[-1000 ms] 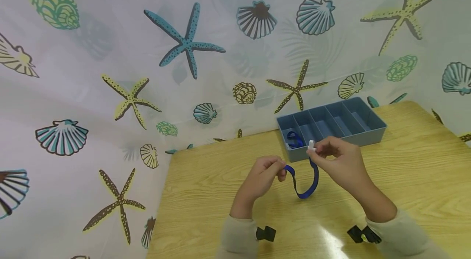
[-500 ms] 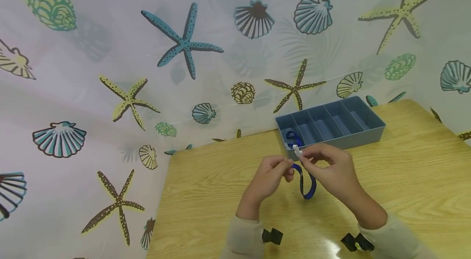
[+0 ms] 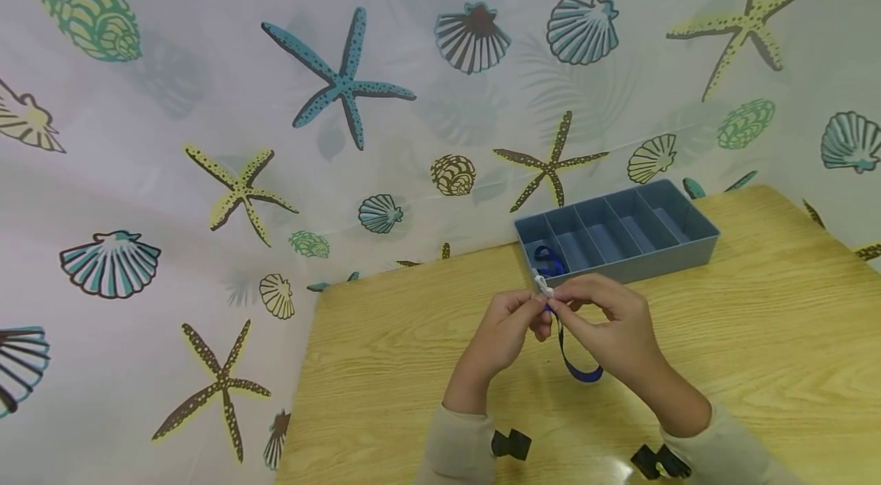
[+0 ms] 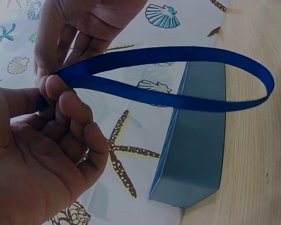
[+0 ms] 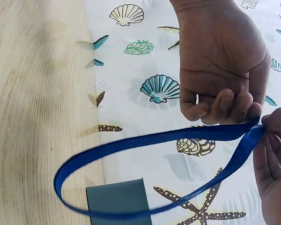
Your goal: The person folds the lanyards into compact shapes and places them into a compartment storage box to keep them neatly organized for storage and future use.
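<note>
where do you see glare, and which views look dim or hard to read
Head view: a small glare patch on the table at the bottom edge, white piece too small to read clearly; left wrist: left hand dark against a brighter backdrop; right wrist: pale table, that hand shaded too.

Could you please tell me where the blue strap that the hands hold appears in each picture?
Head: lower half, right of centre; the blue strap hangs between the left hand and right hand.
Left wrist: upper half, its loop reaching toward the right edge.
Right wrist: lower half, its loop reaching toward the left.
Shared landmark: the blue-grey box, visible in all three views.
</note>
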`<state>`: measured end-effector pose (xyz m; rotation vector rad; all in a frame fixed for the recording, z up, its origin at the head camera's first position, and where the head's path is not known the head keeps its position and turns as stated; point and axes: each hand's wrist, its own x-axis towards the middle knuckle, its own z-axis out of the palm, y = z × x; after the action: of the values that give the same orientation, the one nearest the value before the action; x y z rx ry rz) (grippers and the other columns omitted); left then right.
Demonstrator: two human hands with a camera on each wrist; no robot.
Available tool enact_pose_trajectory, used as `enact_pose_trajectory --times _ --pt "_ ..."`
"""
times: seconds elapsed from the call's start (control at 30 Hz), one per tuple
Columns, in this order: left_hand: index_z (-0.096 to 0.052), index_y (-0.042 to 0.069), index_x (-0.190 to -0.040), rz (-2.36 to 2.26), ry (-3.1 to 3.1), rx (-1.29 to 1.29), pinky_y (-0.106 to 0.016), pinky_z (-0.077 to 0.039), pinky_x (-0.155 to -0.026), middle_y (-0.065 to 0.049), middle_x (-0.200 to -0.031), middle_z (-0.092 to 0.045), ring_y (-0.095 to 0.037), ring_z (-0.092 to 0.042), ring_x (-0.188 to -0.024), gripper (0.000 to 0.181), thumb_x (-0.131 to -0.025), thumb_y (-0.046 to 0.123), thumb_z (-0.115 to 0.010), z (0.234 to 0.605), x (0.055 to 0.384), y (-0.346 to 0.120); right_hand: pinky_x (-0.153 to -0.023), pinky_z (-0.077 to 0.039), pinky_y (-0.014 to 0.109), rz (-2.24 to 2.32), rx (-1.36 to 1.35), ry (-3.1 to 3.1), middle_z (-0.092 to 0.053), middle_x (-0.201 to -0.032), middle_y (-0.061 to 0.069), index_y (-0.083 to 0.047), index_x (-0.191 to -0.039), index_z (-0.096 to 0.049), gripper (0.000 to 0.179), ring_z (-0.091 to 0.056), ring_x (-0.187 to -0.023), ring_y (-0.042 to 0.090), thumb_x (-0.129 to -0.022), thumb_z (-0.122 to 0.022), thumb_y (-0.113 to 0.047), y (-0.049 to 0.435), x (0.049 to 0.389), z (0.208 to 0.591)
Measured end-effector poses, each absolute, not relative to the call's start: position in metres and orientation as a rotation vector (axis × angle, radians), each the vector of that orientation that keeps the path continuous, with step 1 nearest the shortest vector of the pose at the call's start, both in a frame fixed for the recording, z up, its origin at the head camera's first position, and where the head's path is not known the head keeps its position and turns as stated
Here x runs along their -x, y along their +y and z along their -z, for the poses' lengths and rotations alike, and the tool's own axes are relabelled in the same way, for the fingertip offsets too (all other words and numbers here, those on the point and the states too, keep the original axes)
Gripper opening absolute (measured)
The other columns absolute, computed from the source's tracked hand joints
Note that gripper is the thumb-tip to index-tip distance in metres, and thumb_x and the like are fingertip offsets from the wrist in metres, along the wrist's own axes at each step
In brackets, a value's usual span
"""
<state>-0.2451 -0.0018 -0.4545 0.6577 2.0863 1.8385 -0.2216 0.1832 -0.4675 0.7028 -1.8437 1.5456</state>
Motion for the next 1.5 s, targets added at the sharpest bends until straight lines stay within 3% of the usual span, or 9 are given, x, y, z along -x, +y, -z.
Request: enact_pose_trajectory --times 0.23,0.53,0.8,1.0,1.33,1.5 --pt "-0.065 -0.008 -0.102 -1.819 2.104 -0.74 -0.019 -0.053 -0.074 -0.019 -0.086 -0.061 -0.006 -0.059 -0.075 0.05 -0.118 0.029 -0.036 0.455 0.245 -0.003 -0.077 -0.059 0.015 -1.555 -0.78 -1.761 -0.075 -0.096 0.015 -0.003 -0.095 -0.08 0.041 -0.073 -0.095 0.009 -0.07 -0.08 0.029 0.18 0.225 0.469" --pt "-0.066 -0.008 -0.107 -1.768 2.12 -0.762 -0.021 -0.054 -0.076 -0.027 -0.093 -0.062 -0.005 -0.06 -0.077 0.058 -0.118 0.033 -0.026 0.449 0.242 -0.007 -0.081 -0.061 0.017 -1.616 -0.817 -1.728 -0.076 -0.096 0.017 0.0 -0.095 -0.08 0.039 -0.074 -0.098 0.009 -0.071 -0.076 0.031 0.179 0.225 0.471" --pt "-0.065 -0.005 -0.107 -1.748 2.127 -0.759 -0.023 -0.055 -0.078 -0.01 -0.09 -0.062 -0.007 -0.061 -0.078 0.042 -0.109 0.022 -0.033 0.448 0.241 -0.009 -0.087 -0.061 0.021 -1.774 -0.872 -1.662 -0.074 -0.102 0.02 0.007 -0.098 -0.078 0.039 -0.073 -0.104 0.014 -0.073 -0.07 0.036 0.179 0.223 0.472" --pt "-0.065 -0.009 -0.11 -1.755 2.1 -0.763 -0.021 -0.054 -0.076 -0.03 -0.096 -0.061 -0.007 -0.06 -0.078 0.043 -0.112 0.02 -0.033 0.447 0.24 -0.008 -0.093 -0.06 0.022 -1.85 -0.9 -1.614 -0.074 -0.107 0.02 0.012 -0.103 -0.076 0.039 -0.073 -0.108 0.016 -0.074 -0.069 0.037 0.178 0.221 0.473" --pt "-0.065 -0.009 -0.107 -1.721 2.141 -0.747 -0.022 -0.055 -0.074 -0.019 -0.095 -0.063 -0.004 -0.06 -0.076 0.039 -0.11 0.016 -0.034 0.445 0.238 -0.004 -0.094 -0.06 0.024 -1.89 -0.882 -1.588 -0.076 -0.111 0.019 0.012 -0.105 -0.076 0.039 -0.074 -0.109 0.019 -0.077 -0.065 0.037 0.178 0.221 0.475" --pt "-0.066 -0.005 -0.099 -1.695 2.14 -0.801 -0.022 -0.053 -0.075 -0.015 -0.089 -0.063 -0.005 -0.058 -0.075 0.041 -0.111 0.023 -0.038 0.443 0.238 -0.003 -0.092 -0.061 0.024 -1.897 -0.883 -1.59 -0.075 -0.11 0.018 0.011 -0.106 -0.075 0.038 -0.073 -0.108 0.02 -0.077 -0.068 0.036 0.179 0.22 0.476"
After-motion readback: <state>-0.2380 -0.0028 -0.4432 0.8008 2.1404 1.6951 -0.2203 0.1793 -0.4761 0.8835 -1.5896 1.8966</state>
